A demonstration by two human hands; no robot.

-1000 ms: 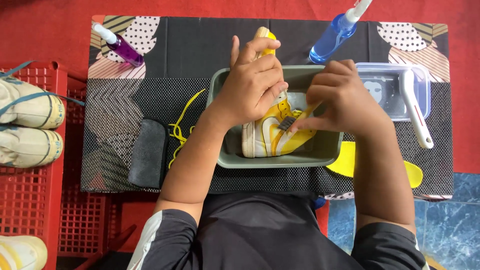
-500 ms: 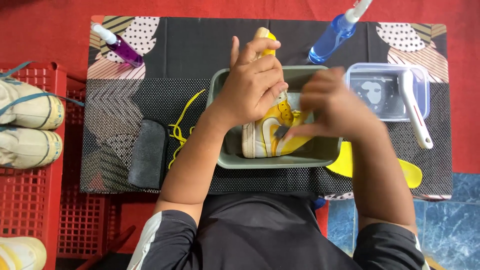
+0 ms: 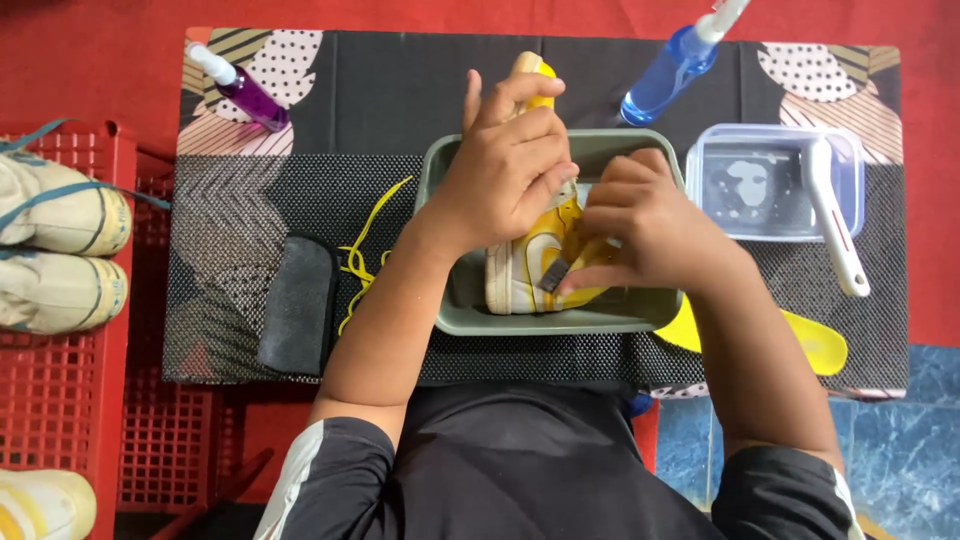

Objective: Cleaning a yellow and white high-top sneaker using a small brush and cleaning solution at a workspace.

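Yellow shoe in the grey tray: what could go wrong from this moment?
The left hand steadies the yellow and white shoe while the right hand works a small brush on it; a slip could scrape the knuckles close by. Hard scrubbing might shift the grey tray. The blue spray bottle lies just past the tray and could get knocked.

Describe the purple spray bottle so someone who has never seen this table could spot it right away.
Start at the black patterned mat covering the table, then go to its far left corner, left of the grey-green tub where both hands work on a yellow and white shoe. The purple spray bottle lies there on its side. The only other spray bottle is blue, on the far right side.
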